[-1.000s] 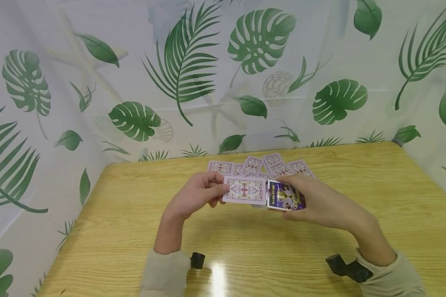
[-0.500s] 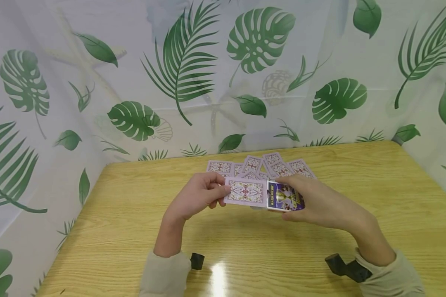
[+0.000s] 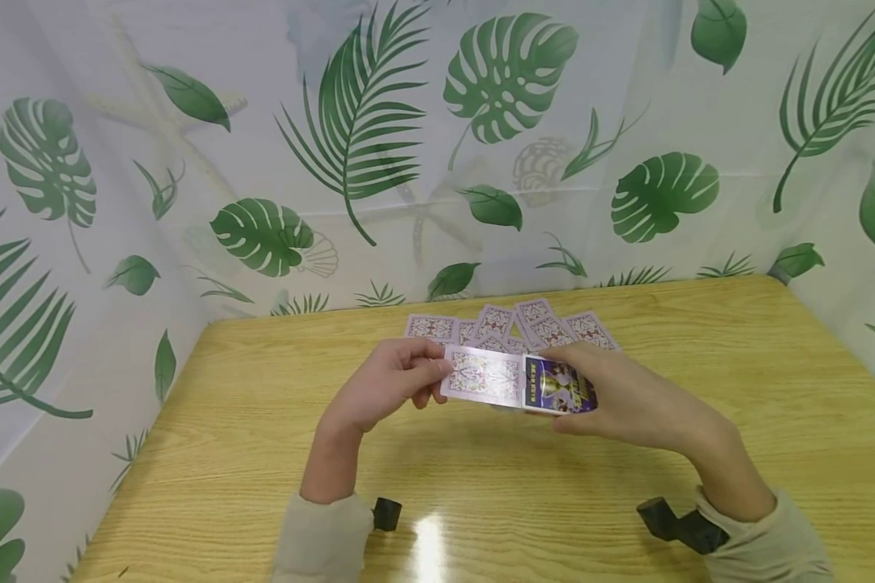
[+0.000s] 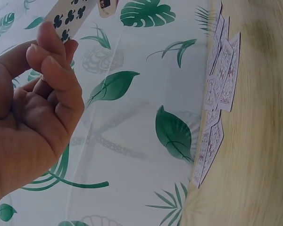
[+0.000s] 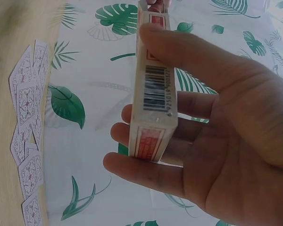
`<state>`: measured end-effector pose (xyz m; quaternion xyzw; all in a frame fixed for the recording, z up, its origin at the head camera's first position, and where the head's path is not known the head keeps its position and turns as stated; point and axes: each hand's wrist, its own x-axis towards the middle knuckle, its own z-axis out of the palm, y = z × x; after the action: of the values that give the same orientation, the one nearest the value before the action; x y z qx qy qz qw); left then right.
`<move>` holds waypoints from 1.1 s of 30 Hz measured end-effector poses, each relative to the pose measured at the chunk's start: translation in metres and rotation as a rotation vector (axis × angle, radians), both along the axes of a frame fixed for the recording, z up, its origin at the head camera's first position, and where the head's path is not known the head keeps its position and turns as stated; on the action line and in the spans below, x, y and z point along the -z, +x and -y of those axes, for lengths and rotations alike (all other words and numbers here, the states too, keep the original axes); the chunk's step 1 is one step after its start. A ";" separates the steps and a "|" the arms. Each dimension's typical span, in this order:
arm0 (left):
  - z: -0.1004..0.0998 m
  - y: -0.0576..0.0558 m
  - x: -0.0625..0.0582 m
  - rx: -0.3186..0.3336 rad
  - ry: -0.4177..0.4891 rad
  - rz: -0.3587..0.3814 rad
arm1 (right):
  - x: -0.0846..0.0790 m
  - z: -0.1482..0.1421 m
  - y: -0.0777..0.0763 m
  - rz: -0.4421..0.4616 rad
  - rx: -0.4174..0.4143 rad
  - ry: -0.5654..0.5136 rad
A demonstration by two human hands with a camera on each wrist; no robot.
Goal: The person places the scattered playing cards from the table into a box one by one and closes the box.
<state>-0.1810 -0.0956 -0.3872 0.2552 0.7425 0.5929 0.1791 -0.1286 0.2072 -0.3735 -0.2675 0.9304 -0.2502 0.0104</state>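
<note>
In the head view my left hand (image 3: 390, 385) pinches a playing card (image 3: 484, 376) by its left end, thumb on top, patterned back facing up. Its underside in the left wrist view is a clubs face (image 4: 68, 19). The card's right end meets the left end of a purple-topped card box (image 3: 557, 386), which my right hand (image 3: 630, 397) grips from the right. Seen from the right wrist, thumb and fingers clasp the box (image 5: 155, 94) across its barcode side. Both things are held above the wooden table (image 3: 437, 461).
Several playing cards (image 3: 496, 322) lie spread, backs up and overlapping, along the table's rear edge behind my hands. A white leaf-printed cloth (image 3: 408, 162) rises at the back and sides. Black wrist mounts (image 3: 681, 526) sit on both sleeves.
My left hand and the card have shifted slightly right, toward the box. The card has tilted a little and now catches a bright glare. The right hand has stayed nearly still.
</note>
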 end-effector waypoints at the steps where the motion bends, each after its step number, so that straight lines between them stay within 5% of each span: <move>1: 0.000 -0.001 0.001 0.007 0.014 0.006 | 0.000 0.000 0.000 0.001 0.000 -0.001; 11: -0.001 -0.005 0.009 0.045 0.098 0.112 | -0.004 0.001 0.001 0.029 0.000 -0.036; 33: -0.012 -0.006 0.014 0.123 0.023 0.106 | -0.007 0.003 0.004 0.014 -0.020 -0.046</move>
<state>-0.1872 -0.0832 -0.4013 0.2707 0.7079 0.6021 0.2511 -0.1248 0.2038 -0.3663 -0.2751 0.9217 -0.2732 0.0134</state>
